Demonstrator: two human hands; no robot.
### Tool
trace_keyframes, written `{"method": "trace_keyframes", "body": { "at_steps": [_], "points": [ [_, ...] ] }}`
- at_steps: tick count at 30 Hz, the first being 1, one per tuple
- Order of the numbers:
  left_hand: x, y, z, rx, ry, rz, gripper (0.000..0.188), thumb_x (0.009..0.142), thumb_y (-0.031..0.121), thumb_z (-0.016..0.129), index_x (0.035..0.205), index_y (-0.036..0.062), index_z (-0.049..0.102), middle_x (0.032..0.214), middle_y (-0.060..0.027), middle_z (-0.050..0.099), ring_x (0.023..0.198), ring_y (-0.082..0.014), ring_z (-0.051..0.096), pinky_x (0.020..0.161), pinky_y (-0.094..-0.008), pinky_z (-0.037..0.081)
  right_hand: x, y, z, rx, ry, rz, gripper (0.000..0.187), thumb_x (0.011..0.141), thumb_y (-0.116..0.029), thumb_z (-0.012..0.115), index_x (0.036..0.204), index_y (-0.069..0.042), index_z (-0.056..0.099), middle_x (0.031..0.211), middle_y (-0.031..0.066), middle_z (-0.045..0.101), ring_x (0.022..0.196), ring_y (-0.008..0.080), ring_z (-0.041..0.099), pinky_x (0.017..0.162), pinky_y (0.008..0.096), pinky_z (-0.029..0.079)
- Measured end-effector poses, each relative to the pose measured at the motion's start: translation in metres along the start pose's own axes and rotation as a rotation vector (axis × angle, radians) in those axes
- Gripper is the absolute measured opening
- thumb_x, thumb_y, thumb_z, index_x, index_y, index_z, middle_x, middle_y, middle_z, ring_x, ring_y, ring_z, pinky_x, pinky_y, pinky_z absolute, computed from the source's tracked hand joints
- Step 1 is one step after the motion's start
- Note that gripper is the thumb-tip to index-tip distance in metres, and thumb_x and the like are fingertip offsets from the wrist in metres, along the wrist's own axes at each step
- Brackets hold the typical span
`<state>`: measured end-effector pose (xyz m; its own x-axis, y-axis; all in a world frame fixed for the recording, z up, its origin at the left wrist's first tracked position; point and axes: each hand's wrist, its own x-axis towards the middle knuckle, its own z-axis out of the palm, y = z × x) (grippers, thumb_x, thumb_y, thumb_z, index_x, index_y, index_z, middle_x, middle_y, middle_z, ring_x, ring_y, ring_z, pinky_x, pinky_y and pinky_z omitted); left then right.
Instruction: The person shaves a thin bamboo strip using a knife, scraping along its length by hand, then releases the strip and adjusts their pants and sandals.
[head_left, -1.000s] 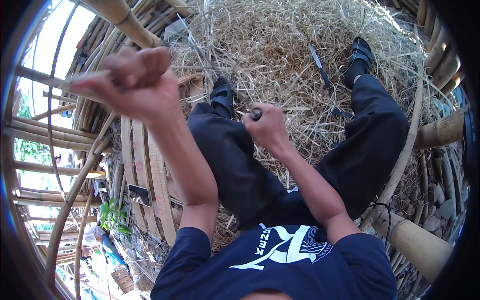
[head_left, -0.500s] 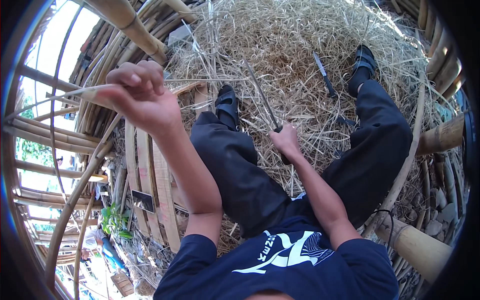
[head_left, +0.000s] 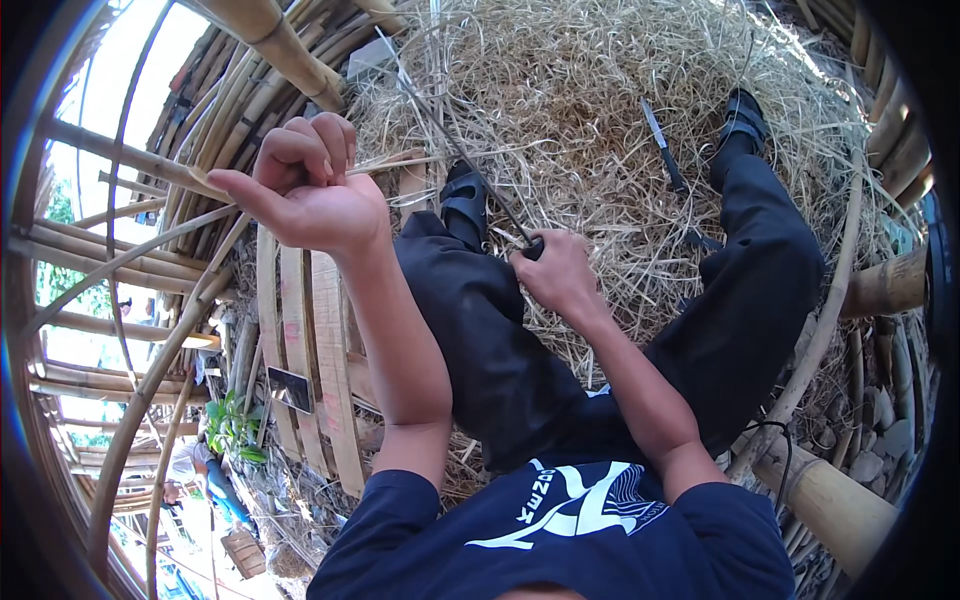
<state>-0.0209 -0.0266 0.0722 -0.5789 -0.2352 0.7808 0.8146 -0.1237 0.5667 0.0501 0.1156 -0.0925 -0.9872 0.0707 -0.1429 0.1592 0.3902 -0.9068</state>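
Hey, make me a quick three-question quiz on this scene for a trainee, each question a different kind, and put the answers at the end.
1. Multiple choice: which hand grips the dark tool handle with the long, thin shaft?
A) the left hand
B) the right hand
C) both hands

2. True or false: the loose knife lies nearer the right sandal than the left sandal.

3. Fill in the blank: the flat, dark-faced device rests on wooden ____.

Key:
1. B
2. True
3. planks
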Motion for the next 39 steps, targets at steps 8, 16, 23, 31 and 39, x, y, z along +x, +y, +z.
{"method": "trace_keyframes", "body": {
  "at_steps": [8,16,23,31,39],
  "points": [
    [0.001,0.001,-0.005,-0.251,-0.181,0.017,0.074,0.093,0.071,0.018,0.053,0.0097,0.026,0.049,0.0003,0.017,0.045,-0.0123,0.013,0.047,-0.0301,0.014,-0.010,-0.029,-0.010,0.081,0.021,-0.163,0.029,0.074,-0.022,0.064,0.083,0.005,0.068,0.069,0.0235,0.064,0.070,0.0384,0.065,0.067,0.0419,0.052],
    [-0.003,-0.011,-0.004,-0.322,-0.275,-0.056,0.075,0.092,0.072,0.019,0.052,0.0090,0.026,0.049,0.0005,0.017,0.043,-0.0109,0.011,0.045,-0.0288,0.012,0.009,0.019,0.001,0.028,-0.005,-0.017,0.027,0.075,-0.023,0.064,0.080,0.004,0.067,0.071,0.0231,0.065,0.075,0.0388,0.066,0.071,0.0426,0.053],
    [-0.003,0.000,0.007,-0.229,-0.175,-0.076,0.073,0.091,0.074,0.025,0.051,0.0125,0.024,0.051,0.0016,0.014,0.046,-0.0113,0.008,0.048,-0.0297,0.010,-0.008,-0.018,-0.008,0.093,0.093,-0.180,0.023,0.073,-0.020,0.064,0.074,0.003,0.063,0.066,0.0225,0.060,0.064,0.0378,0.061,0.063,0.0418,0.049],
    [0.000,-0.013,0.001,-0.190,-0.125,-0.074,0.075,0.091,0.073,0.019,0.051,0.0101,0.024,0.049,0.0009,0.015,0.043,-0.0116,0.009,0.043,-0.0289,0.010,0.008,0.021,0.010,-0.041,0.159,-0.093,0.028,0.074,-0.023,0.065,0.080,0.004,0.067,0.070,0.0230,0.063,0.069,0.0382,0.064,0.067,0.0423,0.050],
    [-0.001,-0.001,0.005,-0.218,-0.139,-0.044,0.074,0.090,0.074,0.017,0.051,0.0108,0.022,0.049,0.0015,0.016,0.042,-0.0111,0.010,0.043,-0.0278,0.010,0.004,0.003,-0.002,0.083,0.084,-0.114,0.022,0.075,-0.020,0.063,0.074,0.003,0.064,0.064,0.0205,0.062,0.063,0.0355,0.062,0.061,0.0428,0.048]
  ]
}}
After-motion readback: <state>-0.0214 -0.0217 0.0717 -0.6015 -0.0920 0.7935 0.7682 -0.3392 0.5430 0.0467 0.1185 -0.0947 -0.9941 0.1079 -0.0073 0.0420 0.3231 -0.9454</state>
